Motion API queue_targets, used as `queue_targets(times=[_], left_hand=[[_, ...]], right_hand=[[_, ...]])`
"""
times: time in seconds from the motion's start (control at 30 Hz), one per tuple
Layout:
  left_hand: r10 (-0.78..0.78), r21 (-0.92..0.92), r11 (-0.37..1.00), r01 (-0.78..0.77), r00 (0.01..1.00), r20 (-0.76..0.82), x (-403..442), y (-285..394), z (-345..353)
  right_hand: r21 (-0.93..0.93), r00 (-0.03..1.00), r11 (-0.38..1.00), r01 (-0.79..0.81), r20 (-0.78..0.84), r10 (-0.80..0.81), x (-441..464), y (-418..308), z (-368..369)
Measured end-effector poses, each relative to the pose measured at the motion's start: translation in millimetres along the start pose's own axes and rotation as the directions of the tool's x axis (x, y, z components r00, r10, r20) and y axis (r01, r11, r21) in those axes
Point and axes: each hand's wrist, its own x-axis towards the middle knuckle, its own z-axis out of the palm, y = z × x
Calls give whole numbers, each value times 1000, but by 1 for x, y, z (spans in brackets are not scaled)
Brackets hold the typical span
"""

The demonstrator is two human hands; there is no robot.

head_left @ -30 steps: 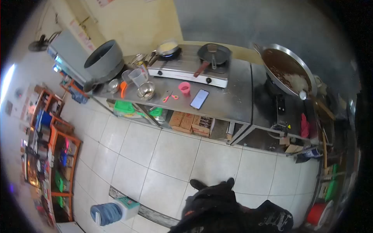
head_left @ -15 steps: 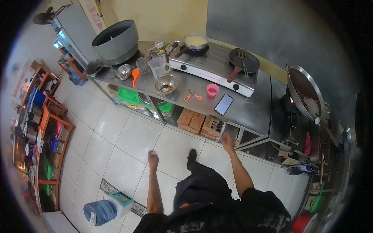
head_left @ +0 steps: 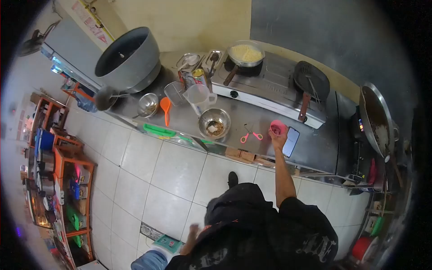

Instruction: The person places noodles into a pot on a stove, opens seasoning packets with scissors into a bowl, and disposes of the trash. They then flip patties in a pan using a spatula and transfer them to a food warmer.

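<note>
My right hand (head_left: 277, 138) is closed around a pink cup (head_left: 278, 128) on the steel counter (head_left: 315, 144). Just right of it lies a phone (head_left: 291, 141) with a lit screen. Pink-handled scissors (head_left: 251, 136) rest to the left of the cup, and beyond them a metal bowl (head_left: 214, 123) holds some pale and brown contents. My left hand (head_left: 192, 237) is low near my body, over the floor by the water dispenser; it is blurred and its fingers are unclear. A clear measuring jug (head_left: 198, 97) and an orange spoon (head_left: 165, 108) stand farther left.
A white-fronted stove (head_left: 270, 101) carries a pan of yellow food (head_left: 245, 53) and a dark pan (head_left: 311, 81). A large wok (head_left: 377, 119) is at the right, a big grey pot (head_left: 128, 58) at the left. A water dispenser (head_left: 167, 245) stands on the floor behind.
My right hand has reached forward to the counter and taken hold of the pink cup. My left hand has drawn back toward my body. The counter is nearer.
</note>
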Motion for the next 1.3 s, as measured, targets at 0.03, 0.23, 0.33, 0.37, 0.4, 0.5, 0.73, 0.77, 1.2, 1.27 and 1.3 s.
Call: queue_targets(times=[0.03, 0.23, 0.33, 0.37, 0.4, 0.5, 0.73, 0.77, 1.2, 1.27, 1.3], left_hand=[[-97, -6, 995, 97, 995, -9, -9, 0, -21], [-300, -30, 954, 299, 954, -11, 9, 26, -123], [-247, 9, 969, 247, 968, 31, 48, 60, -170], [-216, 32, 976, 214, 975, 55, 64, 74, -188], [-191, 58, 981, 187, 978, 80, 79, 87, -206], [-128, 140, 984, 109, 983, 131, 121, 123, -270], [-101, 302, 952, 42, 978, 181, 211, 174, -383], [-104, 324, 945, 37, 976, 191, 221, 179, -389], [-97, 447, 888, -108, 906, 412, 282, 211, -381], [-108, 466, 877, -115, 899, 424, 286, 215, -384], [-109, 474, 872, -121, 897, 429, 289, 217, -385]], right_hand=[[-14, 1000, 1000, 4, -5, -5, 6, -1, 1], [-62, 997, 996, 58, 64, -54, -4, -45, 13], [-93, 996, 992, 86, 46, -82, -29, -139, 30], [-62, 996, 995, 75, 57, -72, -38, -181, 38], [-32, 996, 997, 64, 68, -62, -47, -221, 45], [-182, 967, 951, 250, 99, -236, -71, -317, 69], [-88, 747, 743, 663, 22, -664, -123, -490, 143], [-163, 776, 760, 629, 80, -625, -138, -521, 147], [-343, 409, 372, 862, 39, -912, -197, -629, 216], [-396, 405, 367, 841, 13, -914, -201, -633, 229], [-422, 403, 365, 830, 0, -915, -204, -635, 235]])
